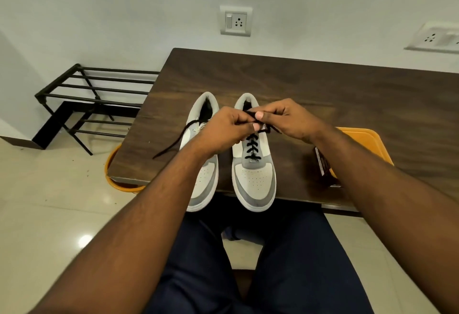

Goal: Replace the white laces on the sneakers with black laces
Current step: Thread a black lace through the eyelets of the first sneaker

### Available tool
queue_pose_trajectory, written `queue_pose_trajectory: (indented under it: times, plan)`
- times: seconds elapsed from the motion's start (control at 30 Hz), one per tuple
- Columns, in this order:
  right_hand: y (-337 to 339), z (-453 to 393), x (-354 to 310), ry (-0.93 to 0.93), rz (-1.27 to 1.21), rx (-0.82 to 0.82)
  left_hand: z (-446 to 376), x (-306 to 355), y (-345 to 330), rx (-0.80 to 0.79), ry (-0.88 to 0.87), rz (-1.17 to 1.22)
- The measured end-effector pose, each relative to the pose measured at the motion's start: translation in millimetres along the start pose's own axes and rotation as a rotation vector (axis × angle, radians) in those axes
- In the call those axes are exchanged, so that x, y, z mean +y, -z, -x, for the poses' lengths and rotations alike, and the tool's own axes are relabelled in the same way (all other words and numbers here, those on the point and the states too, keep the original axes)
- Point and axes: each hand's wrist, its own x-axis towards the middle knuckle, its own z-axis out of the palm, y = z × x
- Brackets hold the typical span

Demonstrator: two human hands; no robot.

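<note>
Pinching the ends of a black lace [251, 145] above the right sneaker [253, 162], both hands meet over its upper eyelets. The left hand [224, 127] has its fingers [248, 124] curled round one strand, thumb pressed on top; the right hand [288, 121] grips the other strand between thumb and forefinger, the two thumbs almost touching. That lace runs in crossed rows down the tongue of the right sneaker to the toe end. The left sneaker [202, 172] stands just beside it, partly hidden by the left forearm, with another black lace [173, 139] trailing loose off its side across the counter [323, 95] toward the left edge. Both sneakers are grey and white, toes pointing at the person and overhanging the near edge of the dark wooden counter. An orange tray [367, 144] lies to the right behind the right forearm, with a small dark packet [324, 164] on it. An orange bin [116, 179] shows below the counter's left corner, and a black metal rack [94, 95] stands on the floor by the wall. Two wall sockets [236, 21] sit above the counter
</note>
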Motion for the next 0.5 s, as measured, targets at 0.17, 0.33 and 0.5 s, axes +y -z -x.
queue_pose_trajectory:
  times: [0.17,0.33,0.5]
  plan:
    - [-1,2,-1,-0.006,-0.044,0.027,2,-8,-2,0.146,0.016,0.031]
    - [6,3,-3,-0.041,0.207,0.058,5,-20,-3,0.291,-0.174,-0.137]
    - [2,-1,-9,-0.118,0.385,0.184,-4,-38,-23,0.424,-0.251,-0.751]
